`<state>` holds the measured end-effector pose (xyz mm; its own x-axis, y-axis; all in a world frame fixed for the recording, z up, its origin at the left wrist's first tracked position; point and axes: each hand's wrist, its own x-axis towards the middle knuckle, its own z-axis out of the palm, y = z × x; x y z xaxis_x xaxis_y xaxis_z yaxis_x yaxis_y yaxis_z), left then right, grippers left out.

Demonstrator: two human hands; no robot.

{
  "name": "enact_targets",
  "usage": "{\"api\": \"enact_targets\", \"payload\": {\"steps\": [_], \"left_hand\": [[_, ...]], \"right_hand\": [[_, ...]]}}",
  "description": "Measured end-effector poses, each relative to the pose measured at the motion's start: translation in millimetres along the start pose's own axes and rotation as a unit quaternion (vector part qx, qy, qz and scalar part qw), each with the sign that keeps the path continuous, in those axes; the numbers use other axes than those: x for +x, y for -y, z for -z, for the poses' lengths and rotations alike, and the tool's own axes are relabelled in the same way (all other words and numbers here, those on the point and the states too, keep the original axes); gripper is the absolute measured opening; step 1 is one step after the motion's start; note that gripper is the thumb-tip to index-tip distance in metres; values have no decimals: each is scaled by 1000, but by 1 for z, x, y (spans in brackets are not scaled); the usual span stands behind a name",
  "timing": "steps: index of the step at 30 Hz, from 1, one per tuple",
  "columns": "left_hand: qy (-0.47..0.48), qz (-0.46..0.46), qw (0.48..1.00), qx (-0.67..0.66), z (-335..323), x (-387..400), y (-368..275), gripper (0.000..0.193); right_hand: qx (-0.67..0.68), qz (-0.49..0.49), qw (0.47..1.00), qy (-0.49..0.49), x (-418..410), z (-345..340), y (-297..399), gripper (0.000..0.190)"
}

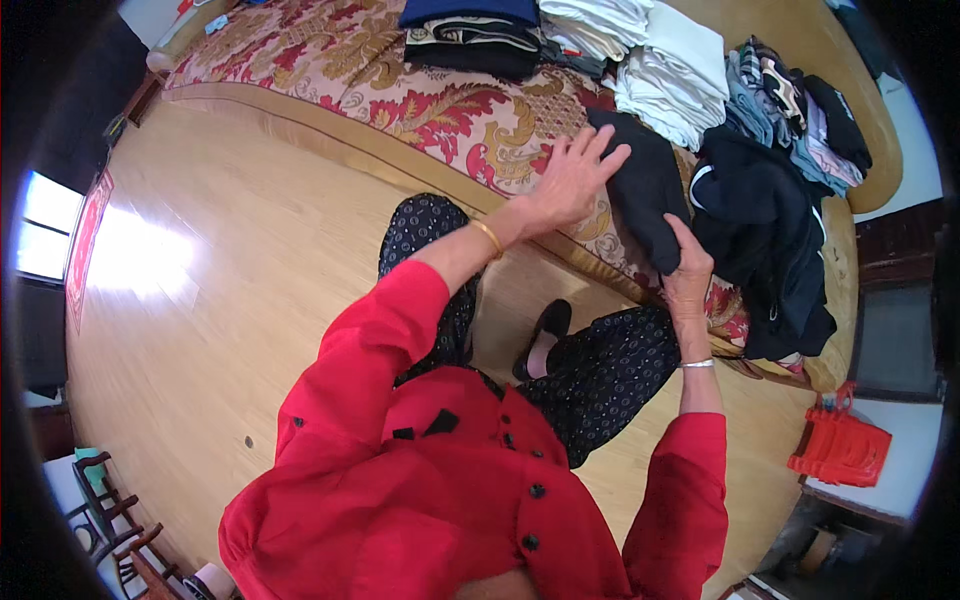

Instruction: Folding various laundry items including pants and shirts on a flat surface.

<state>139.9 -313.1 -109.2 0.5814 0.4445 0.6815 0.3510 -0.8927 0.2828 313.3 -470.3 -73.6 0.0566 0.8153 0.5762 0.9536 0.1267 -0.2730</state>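
A folded black garment (646,176) lies along the patterned sofa seat in front of me. My right hand (686,262) grips its near end, thumb on top and the other fingers hidden under the cloth. My left hand (576,178) is spread flat at the garment's left edge, fingers apart, with the fingertips over or against the cloth. Just right of the garment, a loose heap of black clothing (757,217) with white trim and a zip spills over the seat. Beyond it stands a stack of folded white clothes (667,82).
Dark folded clothes (472,45) are stacked farther left on the sofa (450,120). Mixed folded clothes (795,120) sit by the right armrest. A red plastic item (844,446) is at the right. Wooden chairs (112,510) stand at lower left on the wood floor (225,322).
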Motion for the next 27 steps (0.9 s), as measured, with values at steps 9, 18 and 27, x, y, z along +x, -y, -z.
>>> {"api": "enact_targets", "payload": {"steps": [9, 18, 27], "left_hand": [[146, 45, 951, -269, 33, 76, 52, 43], [298, 255, 899, -195, 77, 92, 114, 24], [-49, 35, 992, -109, 56, 4, 73, 18]], "right_hand": [[410, -338, 845, 54, 113, 115, 38, 28], [421, -485, 766, -22, 51, -4, -112, 29], [183, -420, 876, -152, 36, -13, -53, 35]]}}
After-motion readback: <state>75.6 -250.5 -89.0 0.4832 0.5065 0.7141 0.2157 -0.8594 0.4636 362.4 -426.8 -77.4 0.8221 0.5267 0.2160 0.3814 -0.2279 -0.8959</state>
